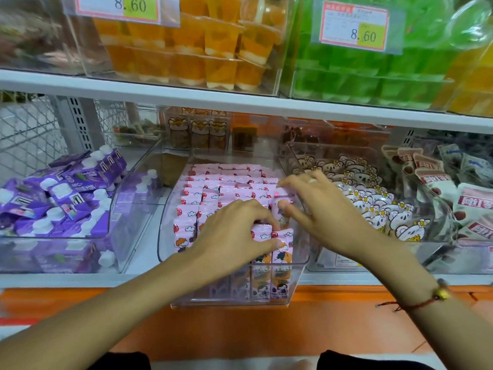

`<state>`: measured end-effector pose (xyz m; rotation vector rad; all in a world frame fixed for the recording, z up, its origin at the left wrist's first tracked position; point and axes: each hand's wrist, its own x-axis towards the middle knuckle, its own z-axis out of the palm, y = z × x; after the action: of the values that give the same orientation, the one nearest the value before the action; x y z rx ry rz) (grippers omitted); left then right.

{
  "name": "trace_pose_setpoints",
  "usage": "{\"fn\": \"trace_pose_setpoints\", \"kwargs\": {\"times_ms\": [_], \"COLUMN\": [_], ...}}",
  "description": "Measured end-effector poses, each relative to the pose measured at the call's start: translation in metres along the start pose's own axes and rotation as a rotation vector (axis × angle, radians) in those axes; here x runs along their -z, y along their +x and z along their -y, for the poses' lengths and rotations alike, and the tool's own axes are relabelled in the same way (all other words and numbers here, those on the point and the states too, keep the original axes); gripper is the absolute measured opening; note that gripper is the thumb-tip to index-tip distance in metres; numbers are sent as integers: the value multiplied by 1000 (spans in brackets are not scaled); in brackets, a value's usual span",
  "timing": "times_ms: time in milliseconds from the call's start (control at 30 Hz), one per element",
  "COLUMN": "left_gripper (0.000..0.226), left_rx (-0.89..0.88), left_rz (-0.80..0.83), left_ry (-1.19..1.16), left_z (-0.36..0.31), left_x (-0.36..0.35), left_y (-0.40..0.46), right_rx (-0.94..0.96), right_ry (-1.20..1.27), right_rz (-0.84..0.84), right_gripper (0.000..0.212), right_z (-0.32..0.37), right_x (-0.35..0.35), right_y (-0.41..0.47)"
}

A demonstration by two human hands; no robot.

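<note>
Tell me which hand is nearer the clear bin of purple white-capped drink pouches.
Left. The left hand grips pink cartoon-printed packets just right of that bin; the right hand pinches one farther right.

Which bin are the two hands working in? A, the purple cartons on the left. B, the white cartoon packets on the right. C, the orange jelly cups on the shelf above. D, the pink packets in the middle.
D: the left hand and the right hand both pinch pink packets standing in the middle clear bin.
</note>
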<state>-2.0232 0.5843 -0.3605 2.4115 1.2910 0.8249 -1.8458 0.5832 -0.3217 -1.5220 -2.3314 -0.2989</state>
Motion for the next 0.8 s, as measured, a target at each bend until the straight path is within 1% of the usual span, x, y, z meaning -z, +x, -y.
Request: {"fn": "trace_pose_setpoints", "kwargs": {"times_ms": [67, 133, 233, 300, 367, 467, 533, 600, 633, 700, 733, 800], "left_gripper": [13, 13, 14, 18, 21, 16, 12, 7, 5, 2, 5, 9], "left_rx": [10, 19, 32, 32, 21, 12, 9, 5, 3, -1, -13, -45], "left_rz": [-5, -13, -32, -36, -24, -31, -71, -150, -204, -314, -372, -483], "left_ry": [25, 63, 83, 107, 144, 115, 49, -88, -191, -427, -514, -633], "left_z": [-1, -3, -4, -4, -3, -2, -2, -4, -7, -14, -18, -24], "left_x": [-1, -4, -8, -11, -14, -16, -15, -10, -6, 6, 12, 22], "left_y": [0, 1, 6, 10, 13, 17, 20, 21, 22, 22, 22, 22], "right_rx": [-22, -66, -170, -249, -317, -341, -337, -341, -340, -336, -325, -283], "right_ry": [-52, -30, 115, 235, 350, 408, 416, 435, 451, 492, 533, 677], "right_rz": [34, 27, 13, 17, 0, 4, 29, 17, -20, -150, -210, -248], "right_gripper": [25, 27, 39, 42, 38, 30, 32, 31, 30, 28, 29, 34], "right_z": [1, 3, 4, 4, 1, 0, 1, 1, 1, 5, 8, 16], "right_x": [-3, -6, -8, -6, -2, 2, 3, 4, 5, 8, 10, 14], "right_y": [3, 3, -5, -12, -17, -23, -26, -26, -27, -26, -26, -24]}}
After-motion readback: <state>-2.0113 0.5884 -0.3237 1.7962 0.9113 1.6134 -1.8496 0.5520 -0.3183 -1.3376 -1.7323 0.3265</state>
